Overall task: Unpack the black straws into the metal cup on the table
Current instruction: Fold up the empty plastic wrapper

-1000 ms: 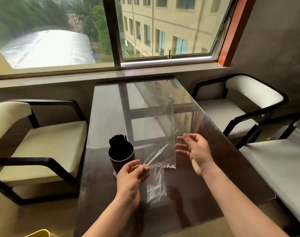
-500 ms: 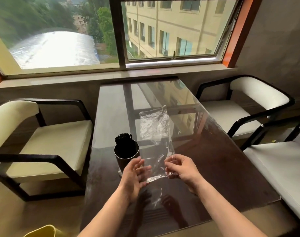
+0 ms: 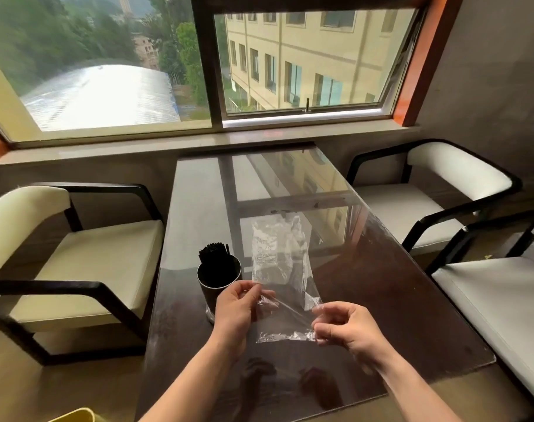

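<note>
Both hands are on the bag: the left hand (image 3: 235,312) pinches its left edge, the right hand (image 3: 345,330) pinches the lower right corner. The clear bag (image 3: 278,257) hangs stretched between them above the tabletop (image 3: 381,300). Just left, the straws (image 3: 212,254) stand bunched in the cup (image 3: 218,284).

Black straws (image 3: 213,253) upright in metal cup (image 3: 217,289), on table (image 3: 381,278).
</note>
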